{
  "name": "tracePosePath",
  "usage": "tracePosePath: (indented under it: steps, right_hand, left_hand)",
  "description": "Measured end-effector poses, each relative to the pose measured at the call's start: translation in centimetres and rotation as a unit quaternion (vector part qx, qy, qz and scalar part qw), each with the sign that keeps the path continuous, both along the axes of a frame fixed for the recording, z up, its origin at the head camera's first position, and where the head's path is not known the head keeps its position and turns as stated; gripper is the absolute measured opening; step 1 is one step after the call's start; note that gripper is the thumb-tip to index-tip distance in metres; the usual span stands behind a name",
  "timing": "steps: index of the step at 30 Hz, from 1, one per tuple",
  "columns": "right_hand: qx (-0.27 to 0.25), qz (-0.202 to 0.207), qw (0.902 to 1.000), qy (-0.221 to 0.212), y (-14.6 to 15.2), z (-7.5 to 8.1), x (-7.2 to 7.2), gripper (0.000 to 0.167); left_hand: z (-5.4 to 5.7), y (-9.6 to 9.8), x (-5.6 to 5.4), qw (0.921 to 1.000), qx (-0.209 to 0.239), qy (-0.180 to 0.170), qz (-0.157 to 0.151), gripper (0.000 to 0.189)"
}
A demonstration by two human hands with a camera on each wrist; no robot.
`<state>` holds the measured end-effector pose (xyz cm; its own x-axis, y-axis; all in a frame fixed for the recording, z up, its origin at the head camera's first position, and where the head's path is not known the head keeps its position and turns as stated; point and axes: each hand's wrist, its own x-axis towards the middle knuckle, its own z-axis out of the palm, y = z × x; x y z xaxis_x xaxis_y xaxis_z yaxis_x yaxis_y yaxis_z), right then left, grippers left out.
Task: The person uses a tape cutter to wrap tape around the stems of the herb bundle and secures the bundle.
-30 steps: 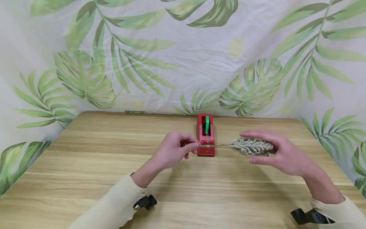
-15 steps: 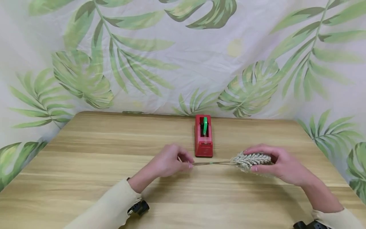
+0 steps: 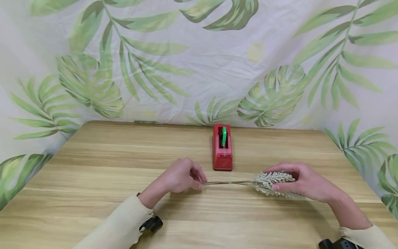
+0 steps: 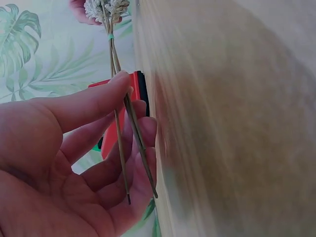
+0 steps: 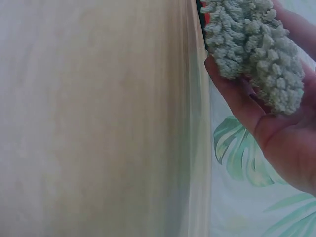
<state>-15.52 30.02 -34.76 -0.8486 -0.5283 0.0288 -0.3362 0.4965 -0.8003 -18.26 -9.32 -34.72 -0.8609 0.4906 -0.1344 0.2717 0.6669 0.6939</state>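
A bunch of dried flowers, with pale grey-green fluffy heads and thin brown stems, lies level between the hands, low over the table. A small band of green tape wraps the stems together midway. My left hand pinches the stem ends between thumb and fingers; in the left wrist view the lower stems spread apart past the thumb. My right hand holds the flower heads between thumb and fingers. In the right wrist view the heads rest against the fingers and hide part of them.
A red tape dispenser with a green tape roll stands behind the stems. The wooden table reaches back to a leaf-print cloth. Black wrist cameras are strapped to both forearms.
Both hands have moved the bunch toward the body, from over the front of the tape dispenser to the table before it. The dispenser's front now shows uncovered. In the last half second they moved only slightly.
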Motion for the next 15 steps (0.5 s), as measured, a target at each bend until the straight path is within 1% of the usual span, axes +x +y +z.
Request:
tracePosePath:
  steps: [3,7,11,15]
  right_hand:
    - [0.025,-0.006,0.9997,0.001,0.06,0.07,0.06,0.036]
    - [0.048,-0.002,0.9988,0.007,0.19,0.08,0.06,0.037]
    - [0.052,0.001,0.9986,0.005,0.34,0.12,0.00,0.039]
    - [0.054,0.003,0.9985,0.006,0.44,0.02,-0.06,0.040]
  left_hand:
    - [0.06,0.17,-0.03,1.0000,-0.005,-0.006,0.002,0.012]
    - [0.03,0.32,-0.07,0.9999,-0.004,-0.016,0.005,0.012]
    - [0.00,0.32,-0.06,0.9998,0.001,-0.022,0.005,0.012]
    - [-0.06,0.34,0.05,0.9997,-0.005,-0.021,0.009,0.013]
